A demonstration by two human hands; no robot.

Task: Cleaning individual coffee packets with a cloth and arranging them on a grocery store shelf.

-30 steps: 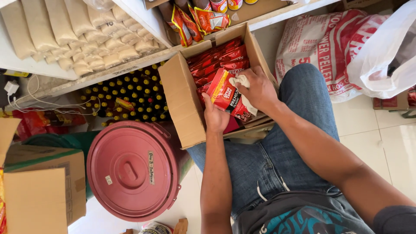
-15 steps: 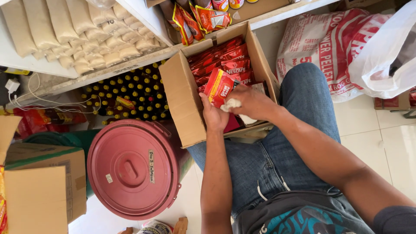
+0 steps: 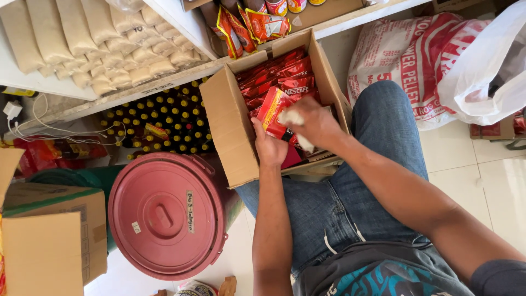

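An open cardboard box point(image 3: 230, 126) rests on my lap, filled with several red sachet packs point(image 3: 276, 74). My left hand point(image 3: 269, 147) grips one red pack point(image 3: 274, 112) from below, holding it upright over the box. My right hand point(image 3: 313, 123) presses a white cloth point(image 3: 293, 118) against that pack's face. Both forearms reach in from the lower right, over my blue jeans point(image 3: 378, 142).
A round red lidded bucket point(image 3: 167, 214) stands at my left knee. Dark bottles with yellow caps point(image 3: 159, 123) fill the low shelf; white bagged goods point(image 3: 82, 44) lie above. Brown cartons point(image 3: 49, 235) sit at the left. Printed sacks point(image 3: 416, 60) and a white plastic bag point(image 3: 487, 71) lie at the right.
The red pack has been lifted from the box and turned upright in my left hand. My right hand with the cloth has shifted left onto its face.
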